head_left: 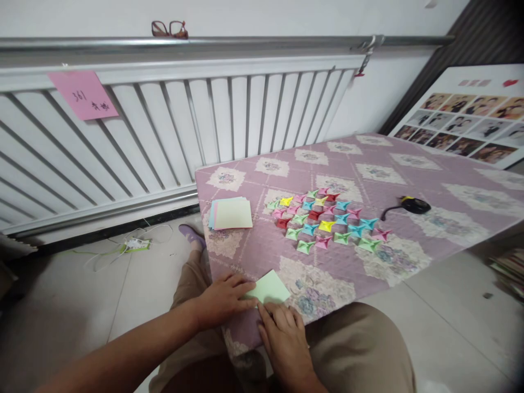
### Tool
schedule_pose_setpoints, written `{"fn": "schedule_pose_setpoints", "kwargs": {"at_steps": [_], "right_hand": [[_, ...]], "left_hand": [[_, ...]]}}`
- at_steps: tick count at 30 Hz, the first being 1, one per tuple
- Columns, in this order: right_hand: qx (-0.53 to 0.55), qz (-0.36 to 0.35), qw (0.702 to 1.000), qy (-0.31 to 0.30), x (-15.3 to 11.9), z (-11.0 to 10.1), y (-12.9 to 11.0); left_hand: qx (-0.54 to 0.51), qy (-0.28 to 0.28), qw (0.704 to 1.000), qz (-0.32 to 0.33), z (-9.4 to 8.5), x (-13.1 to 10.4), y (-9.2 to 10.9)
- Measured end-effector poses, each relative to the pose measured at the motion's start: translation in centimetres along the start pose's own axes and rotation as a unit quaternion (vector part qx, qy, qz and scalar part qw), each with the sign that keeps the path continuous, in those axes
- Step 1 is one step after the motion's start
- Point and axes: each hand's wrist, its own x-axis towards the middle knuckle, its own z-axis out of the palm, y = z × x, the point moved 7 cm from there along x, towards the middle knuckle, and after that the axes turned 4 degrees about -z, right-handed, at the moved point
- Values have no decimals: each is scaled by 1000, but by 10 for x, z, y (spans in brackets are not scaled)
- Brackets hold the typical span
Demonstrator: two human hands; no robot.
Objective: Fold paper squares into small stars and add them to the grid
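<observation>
A light green paper [270, 287] lies near the front edge of the cloth-covered table, turned at an angle. My left hand [224, 299] rests on its left corner, fingers spread and pressing down. My right hand [285, 333] touches the paper's near edge, its fingers close together and its fingertips beside my left hand's. What lies under the right fingertips is hidden. Beyond the hands, a stack of coloured paper squares [233, 213] has a pale yellow sheet on top. Several small folded paper pieces [326, 225] in red, pink, yellow, blue and green stand in slanting rows to its right.
A black object with a short cable [415, 205] lies on the patterned tablecloth [286, 262] at the right. Behind the table are a white radiator [262, 114] and a photo board [466, 120]. Cables with a power strip [138, 244] lie on the floor at left.
</observation>
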Motion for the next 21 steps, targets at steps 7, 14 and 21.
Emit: {"fn": "schedule_pose_setpoints", "kwargs": {"at_steps": [7, 14, 21], "right_hand": [[5, -8, 1000, 26, -4, 1, 5], [12, -21, 999, 46, -10, -4, 16], [-5, -28, 998, 61, -16, -13, 20]], "left_hand": [[-5, -6, 1000, -4, 1, -17, -9], [-17, -21, 999, -43, 7, -41, -22], [-23, -16, 996, -81, 13, -52, -19]]}}
